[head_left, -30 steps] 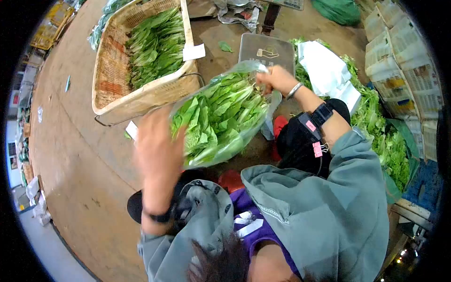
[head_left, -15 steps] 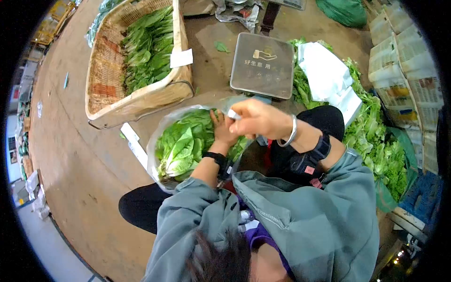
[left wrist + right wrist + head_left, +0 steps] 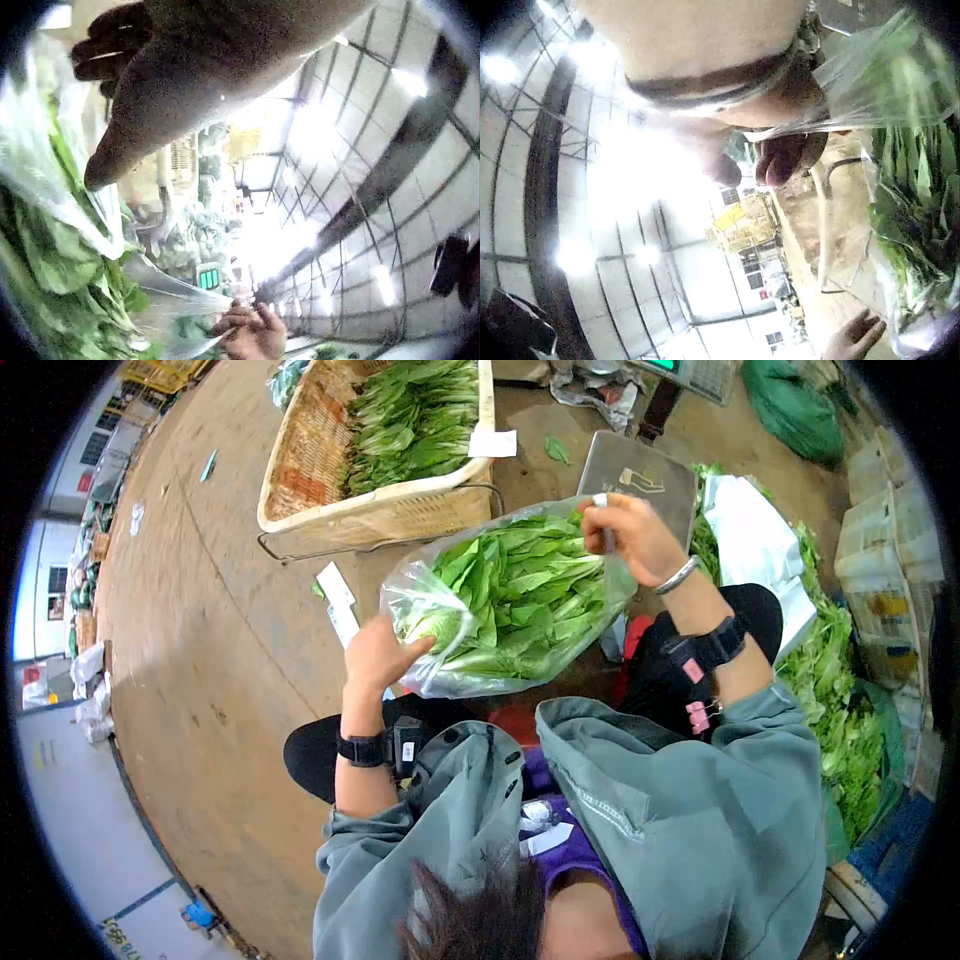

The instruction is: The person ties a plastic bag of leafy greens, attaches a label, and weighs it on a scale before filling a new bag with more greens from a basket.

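Note:
A clear plastic bag (image 3: 425, 595) full of leafy greens (image 3: 520, 585) lies in front of the person's knees. My right hand (image 3: 640, 542) pinches the bag's rim at its right side; the film stretches tight from those fingers (image 3: 780, 161) in the right wrist view. At the bag's left edge is my left hand (image 3: 374, 660), thumb out over the film and fingers loosely extended. The left wrist view shows this hand (image 3: 180, 79) beside the plastic (image 3: 56, 165); whether it touches the film is unclear.
A crate (image 3: 380, 520) of greens stands beyond the bag at the left. A scale's platform (image 3: 645, 470) is behind my right hand. More loose greens (image 3: 840, 710) and a white bag (image 3: 755, 545) lie at the right. A white strip (image 3: 338, 600) is on the floor.
My left hand has come out from the greens to the bag's left edge. My right hand has moved right and the bag is spread wider; the head view has shifted.

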Demonstrator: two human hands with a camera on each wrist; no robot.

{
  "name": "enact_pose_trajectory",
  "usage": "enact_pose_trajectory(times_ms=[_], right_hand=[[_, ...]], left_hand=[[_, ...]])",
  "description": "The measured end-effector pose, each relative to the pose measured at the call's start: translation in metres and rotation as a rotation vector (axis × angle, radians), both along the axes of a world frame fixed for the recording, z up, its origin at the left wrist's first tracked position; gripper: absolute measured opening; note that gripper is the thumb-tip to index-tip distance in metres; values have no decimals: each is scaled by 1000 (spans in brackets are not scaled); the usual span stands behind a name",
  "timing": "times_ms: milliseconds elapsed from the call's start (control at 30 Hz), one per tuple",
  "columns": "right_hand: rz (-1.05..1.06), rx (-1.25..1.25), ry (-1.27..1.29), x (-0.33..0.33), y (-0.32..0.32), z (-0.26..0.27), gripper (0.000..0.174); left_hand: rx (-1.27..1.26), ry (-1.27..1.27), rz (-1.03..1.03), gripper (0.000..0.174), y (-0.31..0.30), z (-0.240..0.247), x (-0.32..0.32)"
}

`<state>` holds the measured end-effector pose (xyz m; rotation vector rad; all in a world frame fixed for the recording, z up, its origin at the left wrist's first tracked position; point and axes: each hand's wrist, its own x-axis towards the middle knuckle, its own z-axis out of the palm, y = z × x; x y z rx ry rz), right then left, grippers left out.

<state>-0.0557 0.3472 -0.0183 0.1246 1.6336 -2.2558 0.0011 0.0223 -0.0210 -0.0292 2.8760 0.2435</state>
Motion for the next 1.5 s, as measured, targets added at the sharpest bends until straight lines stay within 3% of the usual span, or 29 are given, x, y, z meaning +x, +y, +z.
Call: enact_pose_trajectory(times_ms=[67,133,167,233,300,333,367,400,433,500,567,633,700,733,767,867,933,967,1000,1067,1100,1167,1200,1233,1300,1367,1433,1467,1500], right_hand=[[-8,62,-8,-1,-17,-4,16],[-22,182,-14,6,-35,-6,16],[-15,256,10,7,-43,-8,15],[15,253,16,9,-47,-10,16],[-113,220,66,6,-27,-11,16],[-157,8,43,6,3,-11,15],[-194,-198,11,9,32,-10,15],[-374,-50,-108,26,35,2,14],[-389,6,-49,47,35,3,14],[-334,288,28,68,18,9,13],[74,592,45,73,-13,2,11],[578,1077,249,80,-47,-14,13],[674,912,592,92,-65,-52,28],[743,1027,886,92,-42,-111,31],[756,1015,895,92,-53,-106,31],[1189,1156,257,63,-75,-52,24],[1106,1240,656,56,-86,-35,16],[1077,1298,844,47,-91,-26,14],[1097,1273,831,41,-92,-23,14],[977,1256,1086,20,-94,-22,12],[993,1244,1050,12,-90,-14,12],[820,1193,823,4,-77,3,9],[645,1064,719,6,-67,1,8],[463,889,375,15,-48,-10,6],[-10,272,-11,30,-28,-23,4],[-71,280,85,35,-30,-12,7],[88,708,61,50,-31,-28,16],[210,997,487,67,-45,-42,19],[354,1088,680,77,-56,-48,20]], left_hand=[[163,-120,40,63,-5,-10,7],[654,-182,-10,59,-2,-18,15],[610,-44,-122,59,1,-40,17],[310,34,-258,52,24,-38,22],[104,-104,-211,44,31,-51,21],[466,-53,-239,32,25,-62,24],[474,-40,-216,32,17,-37,31],[770,-62,11,25,5,7,37],[1057,-83,240,18,-6,31,43],[1073,386,-63,10,0,-11,62],[759,478,-488,11,33,11,48],[914,569,-445,19,56,2,13],[1130,476,-454,20,109,-35,1],[1167,401,-415,14,141,-70,4],[1185,228,-579,15,136,-80,6],[1211,128,-448,20,119,-92,-15],[732,-117,-365,23,92,-74,-29],[734,-136,-347,23,93,-83,-36],[763,-19,-378,17,97,-84,-36],[842,202,-388,13,98,-86,-43],[856,168,-380,13,99,-92,-44],[590,311,-598,30,110,-103,-37],[594,315,-611,30,112,-98,-40],[590,406,-555,30,108,-85,-43],[584,578,-453,31,99,-55,-37],[651,535,-486,29,96,-33,-27],[926,403,-447,26,100,-16,-13],[1001,488,-437,23,101,-7,-12],[996,510,-437,23,109,-15,-12]])
